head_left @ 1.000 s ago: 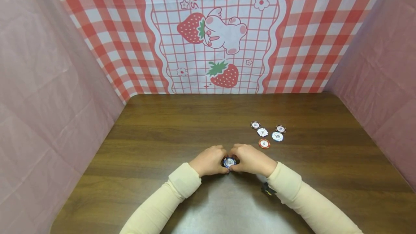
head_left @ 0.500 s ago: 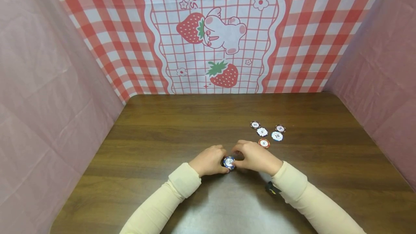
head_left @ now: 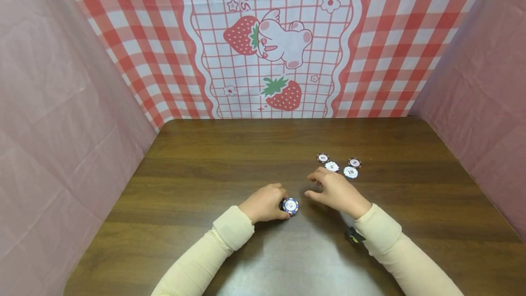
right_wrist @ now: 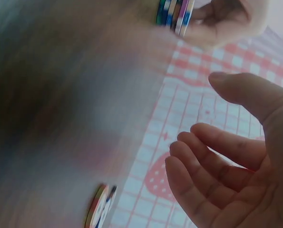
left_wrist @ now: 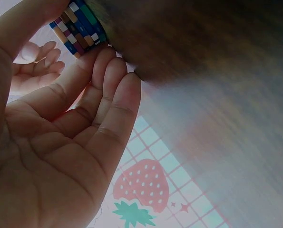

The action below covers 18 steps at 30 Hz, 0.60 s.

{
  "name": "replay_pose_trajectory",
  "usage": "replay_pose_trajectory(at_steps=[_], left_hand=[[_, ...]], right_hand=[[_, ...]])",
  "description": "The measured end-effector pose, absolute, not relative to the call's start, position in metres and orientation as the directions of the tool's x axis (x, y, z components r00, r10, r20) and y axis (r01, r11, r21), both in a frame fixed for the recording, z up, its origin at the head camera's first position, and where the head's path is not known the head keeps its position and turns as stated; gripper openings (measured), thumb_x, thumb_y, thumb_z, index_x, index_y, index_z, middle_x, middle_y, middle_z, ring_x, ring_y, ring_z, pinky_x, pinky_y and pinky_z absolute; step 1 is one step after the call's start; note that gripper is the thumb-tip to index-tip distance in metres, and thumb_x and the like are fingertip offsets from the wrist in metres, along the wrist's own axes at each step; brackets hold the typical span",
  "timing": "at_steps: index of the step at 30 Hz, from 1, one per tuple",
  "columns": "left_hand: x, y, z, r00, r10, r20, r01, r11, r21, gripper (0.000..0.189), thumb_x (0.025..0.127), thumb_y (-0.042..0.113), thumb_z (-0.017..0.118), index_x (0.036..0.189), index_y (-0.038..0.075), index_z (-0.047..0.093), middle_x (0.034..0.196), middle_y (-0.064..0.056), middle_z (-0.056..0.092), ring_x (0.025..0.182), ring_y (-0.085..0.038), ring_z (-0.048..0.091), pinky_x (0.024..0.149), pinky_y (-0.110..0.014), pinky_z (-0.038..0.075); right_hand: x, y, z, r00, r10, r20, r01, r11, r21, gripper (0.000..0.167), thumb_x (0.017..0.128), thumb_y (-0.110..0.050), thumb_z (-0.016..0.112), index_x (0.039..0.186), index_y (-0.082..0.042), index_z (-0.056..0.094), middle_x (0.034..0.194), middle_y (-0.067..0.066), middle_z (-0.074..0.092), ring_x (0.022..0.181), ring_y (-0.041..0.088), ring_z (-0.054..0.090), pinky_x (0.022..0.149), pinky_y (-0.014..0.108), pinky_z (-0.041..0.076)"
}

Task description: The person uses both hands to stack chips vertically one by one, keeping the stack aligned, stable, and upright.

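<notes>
A short stack of poker chips (head_left: 290, 206) stands on the table, its top chip blue-rimmed with a white centre. My left hand (head_left: 265, 203) holds the stack from the left, thumb at the near side and index finger at the far side. The left wrist view shows the layered coloured edges of the stack (left_wrist: 79, 28) between thumb and index finger. To the right, my right hand (head_left: 339, 191) is apart from the stack, fingers loosely bent with nothing between them. It hovers just in front of a white chip (head_left: 331, 166) marked 5 and covers the place of a red chip.
Farther back lie a dark chip (head_left: 323, 158), a white and blue chip (head_left: 351, 172) marked 10, and another dark chip (head_left: 355, 163). The wooden table (head_left: 197, 163) meets a checked strawberry cloth (head_left: 283, 58) behind, with pink cloth at both sides.
My right hand has let go of the stack and moved right and away toward the loose chips, coming over the red one. My left hand has stayed at the stack.
</notes>
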<state>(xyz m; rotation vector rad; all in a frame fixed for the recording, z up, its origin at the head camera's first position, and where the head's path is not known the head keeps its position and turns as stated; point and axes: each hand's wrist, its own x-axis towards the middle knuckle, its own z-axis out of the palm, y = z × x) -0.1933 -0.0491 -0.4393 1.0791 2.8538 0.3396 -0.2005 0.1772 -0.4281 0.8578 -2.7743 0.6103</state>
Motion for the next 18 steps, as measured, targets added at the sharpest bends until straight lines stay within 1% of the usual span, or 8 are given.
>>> replay_pose_trajectory(at_steps=[6,10,12,15,18], left_hand=[[-0.192,-0.049,-0.438,-0.746,0.666,0.014,0.651,0.725,0.226,0.031,0.073,0.036,0.082,0.091,0.014,0.071,0.087,0.004,0.062,0.081,-0.011,0.058,0.076,-0.025,0.049],[-0.192,-0.049,-0.439,-0.742,0.671,0.017,0.656,0.721,0.223,0.030,0.073,0.036,0.082,0.090,0.014,0.071,0.087,0.004,0.061,0.081,-0.011,0.057,0.076,-0.025,0.049],[-0.192,-0.049,-0.439,-0.740,0.672,0.018,0.658,0.719,0.223,0.029,0.073,0.036,0.082,0.089,0.014,0.071,0.086,0.004,0.061,0.080,-0.010,0.057,0.076,-0.025,0.048],[-0.192,-0.050,-0.439,-0.739,0.673,0.020,0.660,0.718,0.224,0.028,0.073,0.035,0.082,0.088,0.015,0.070,0.085,0.004,0.061,0.080,-0.011,0.057,0.076,-0.025,0.048],[-0.192,-0.050,-0.439,-0.740,0.673,0.021,0.659,0.718,0.223,0.028,0.073,0.035,0.082,0.088,0.015,0.070,0.085,0.004,0.061,0.080,-0.011,0.057,0.076,-0.025,0.048]], right_hand=[[-0.208,0.196,-0.427,-0.855,-0.415,0.310,-0.504,0.803,-0.317,0.037,0.079,-0.022,0.078,0.105,0.003,0.069,0.090,0.011,0.067,0.074,0.019,0.061,0.070,0.039,0.051],[-0.212,0.209,-0.425,-0.887,-0.361,0.290,-0.445,0.836,-0.320,0.030,0.080,-0.020,0.076,0.100,0.002,0.070,0.083,0.009,0.067,0.072,0.019,0.060,0.069,0.041,0.050],[-0.215,0.215,-0.425,-0.899,-0.343,0.272,-0.422,0.845,-0.328,0.023,0.080,-0.019,0.074,0.094,-0.001,0.070,0.076,0.005,0.066,0.068,0.017,0.059,0.065,0.040,0.049],[-0.220,0.223,-0.427,-0.913,-0.333,0.235,-0.399,0.852,-0.340,0.016,0.080,-0.020,0.073,0.083,-0.006,0.068,0.065,-0.001,0.059,0.062,0.014,0.051,0.058,0.035,0.042],[-0.224,0.228,-0.430,-0.922,-0.332,0.200,-0.383,0.856,-0.346,0.017,0.081,-0.022,0.074,0.075,-0.010,0.064,0.060,-0.005,0.050,0.059,0.013,0.043,0.055,0.031,0.034]])
